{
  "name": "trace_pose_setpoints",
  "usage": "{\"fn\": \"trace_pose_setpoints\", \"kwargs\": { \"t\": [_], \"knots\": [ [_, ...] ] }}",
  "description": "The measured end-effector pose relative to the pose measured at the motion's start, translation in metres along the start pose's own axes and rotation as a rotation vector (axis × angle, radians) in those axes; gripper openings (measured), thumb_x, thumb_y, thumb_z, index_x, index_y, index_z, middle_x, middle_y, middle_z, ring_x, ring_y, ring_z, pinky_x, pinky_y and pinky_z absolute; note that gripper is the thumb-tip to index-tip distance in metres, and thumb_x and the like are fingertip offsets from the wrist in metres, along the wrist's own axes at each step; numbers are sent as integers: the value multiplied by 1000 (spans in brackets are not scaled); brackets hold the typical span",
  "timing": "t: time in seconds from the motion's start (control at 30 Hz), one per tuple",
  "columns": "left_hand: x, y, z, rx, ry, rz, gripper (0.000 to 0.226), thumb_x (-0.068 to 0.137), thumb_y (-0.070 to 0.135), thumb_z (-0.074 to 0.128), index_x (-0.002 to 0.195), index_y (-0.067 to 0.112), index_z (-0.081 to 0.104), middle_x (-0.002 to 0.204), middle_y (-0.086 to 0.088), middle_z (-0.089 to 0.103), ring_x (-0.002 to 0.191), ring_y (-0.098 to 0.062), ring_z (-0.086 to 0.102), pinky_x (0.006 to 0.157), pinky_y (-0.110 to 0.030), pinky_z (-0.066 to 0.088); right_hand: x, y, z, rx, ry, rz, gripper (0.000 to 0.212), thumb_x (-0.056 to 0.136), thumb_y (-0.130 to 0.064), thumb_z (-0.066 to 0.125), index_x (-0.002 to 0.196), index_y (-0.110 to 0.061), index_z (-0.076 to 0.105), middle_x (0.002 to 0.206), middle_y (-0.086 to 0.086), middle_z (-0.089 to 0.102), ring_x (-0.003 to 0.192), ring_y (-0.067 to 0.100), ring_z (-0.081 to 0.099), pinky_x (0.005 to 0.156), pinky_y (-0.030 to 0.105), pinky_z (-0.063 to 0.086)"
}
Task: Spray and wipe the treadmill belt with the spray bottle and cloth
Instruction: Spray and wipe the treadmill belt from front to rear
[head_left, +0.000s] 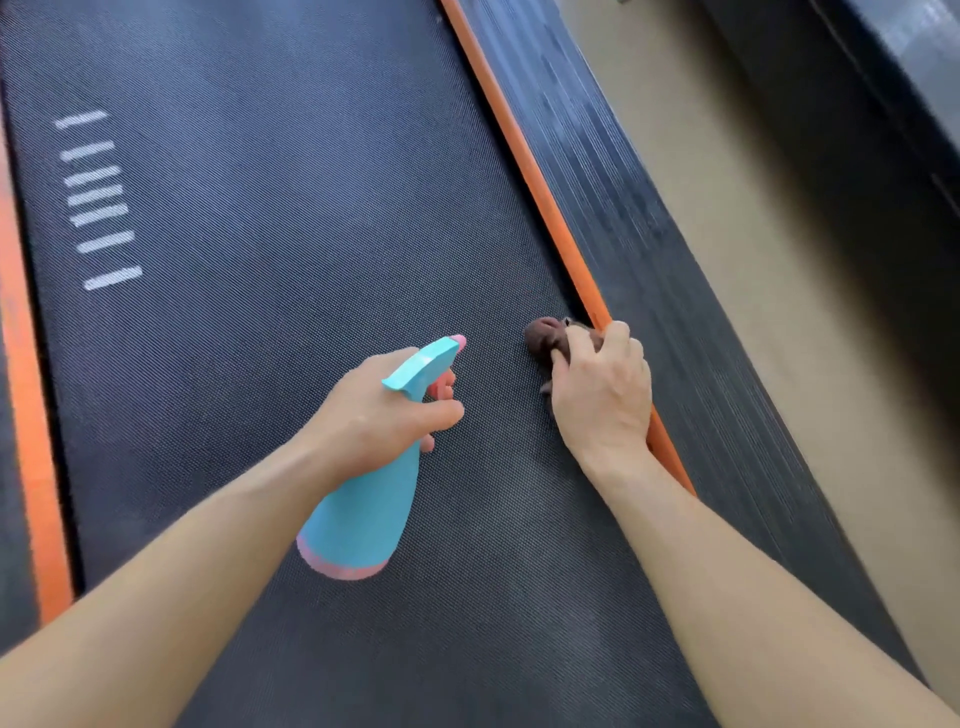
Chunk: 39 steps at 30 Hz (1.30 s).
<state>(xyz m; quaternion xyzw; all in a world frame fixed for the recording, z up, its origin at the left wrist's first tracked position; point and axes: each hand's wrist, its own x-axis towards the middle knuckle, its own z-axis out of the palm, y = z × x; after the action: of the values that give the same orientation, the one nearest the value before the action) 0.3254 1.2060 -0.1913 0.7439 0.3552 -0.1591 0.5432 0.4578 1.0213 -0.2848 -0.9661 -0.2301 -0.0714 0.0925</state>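
The black textured treadmill belt (270, 218) fills most of the view. My left hand (379, 415) grips a turquoise spray bottle (363, 514) with a pink base and pink nozzle, held above the belt's middle, nozzle pointing up-right, a finger on the trigger. My right hand (602, 389) presses a bunched dark brown cloth (543, 335) onto the belt at its right edge, against the orange strip (524, 166). Most of the cloth is hidden under the hand.
A ribbed black side rail (649, 218) runs right of the orange strip, with beige floor (779, 291) beyond and a dark object (857, 104) at far right. Another orange strip (31, 415) borders the belt's left edge. White stripes (96, 200) mark the belt upper left.
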Motion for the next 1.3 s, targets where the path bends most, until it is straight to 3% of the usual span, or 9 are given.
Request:
{"fn": "trace_pose_setpoints", "kwargs": {
  "t": [0.27, 0.33, 0.5, 0.67, 0.77, 0.93, 1.03, 1.13, 1.3],
  "knots": [
    [29, 35, 27, 84, -27, 35, 24, 82, 26, 82, 103, 18, 74, 85, 8, 72, 70, -19, 79, 86, -42, 65, -91, 17, -16, 62, -36, 134, 32, 90, -26, 70, 117, -11, 66, 99, 17, 51, 82, 36, 52, 75, 48, 50],
    [36, 42, 33, 115, -37, 28, 24, 83, 28, 82, 105, 21, 74, 88, 6, 74, 70, -19, 80, 84, -35, 65, -90, 15, -16, 68, -35, 149, 33, 91, -29, 69, 118, -10, 65, 99, 17, 52, 82, 35, 52, 73, 47, 50],
    [39, 47, 43, 228, -51, -12, 23, 84, 33, 81, 79, 25, 60, 69, 10, 65, 60, -12, 77, 60, -21, 48, -90, 16, -16, 84, -44, 148, 35, 91, -31, 67, 120, -12, 64, 103, 17, 52, 83, 36, 53, 73, 46, 51],
    [35, 36, 41, 164, -61, 2, 33, 76, 36, 84, 100, 18, 72, 78, 10, 67, 66, -17, 78, 87, -40, 65, -82, 18, -14, 128, -2, 125, 36, 90, -29, 69, 121, -12, 64, 105, 17, 52, 88, 36, 54, 78, 46, 50],
    [32, 29, 36, 93, -12, -8, 44, 69, 38, 84, 109, 24, 75, 84, 11, 72, 70, -16, 78, 84, -45, 66, -54, 14, -9, 114, 38, 55, 36, 90, -30, 70, 121, -12, 64, 106, 18, 53, 87, 37, 53, 77, 47, 49],
    [28, 22, 23, 63, 49, -2, 38, 74, 34, 85, 110, 28, 75, 89, 9, 74, 67, -16, 78, 84, -37, 66, 52, -20, 12, 37, 121, -71, 38, 88, -32, 70, 120, -14, 63, 108, 19, 56, 88, 39, 56, 73, 46, 49],
    [24, 18, 15, 53, 84, 1, 33, 82, 29, 82, 114, 29, 74, 92, 8, 75, 67, -17, 80, 85, -32, 62, 93, -42, 19, -73, 11, -122, 34, 94, -35, 64, 120, -13, 63, 115, 17, 56, 98, 37, 56, 80, 45, 47],
    [20, 12, 11, 28, 89, -6, 31, 81, 28, 82, 111, 28, 74, 93, 5, 76, 68, -17, 79, 87, -39, 65, 73, -32, 15, -107, -73, -63, 24, 98, -30, 58, 110, -9, 62, 114, 17, 54, 97, 37, 55, 79, 45, 47],
    [14, 5, 11, 32, 55, -18, 26, 78, 30, 83, 102, 25, 73, 83, 8, 73, 67, -18, 79, 87, -43, 65, -21, 19, -19, -63, -131, -47, 29, 90, -29, 69, 109, -8, 63, 101, 18, 51, 85, 38, 53, 69, 46, 49]
  ]
}}
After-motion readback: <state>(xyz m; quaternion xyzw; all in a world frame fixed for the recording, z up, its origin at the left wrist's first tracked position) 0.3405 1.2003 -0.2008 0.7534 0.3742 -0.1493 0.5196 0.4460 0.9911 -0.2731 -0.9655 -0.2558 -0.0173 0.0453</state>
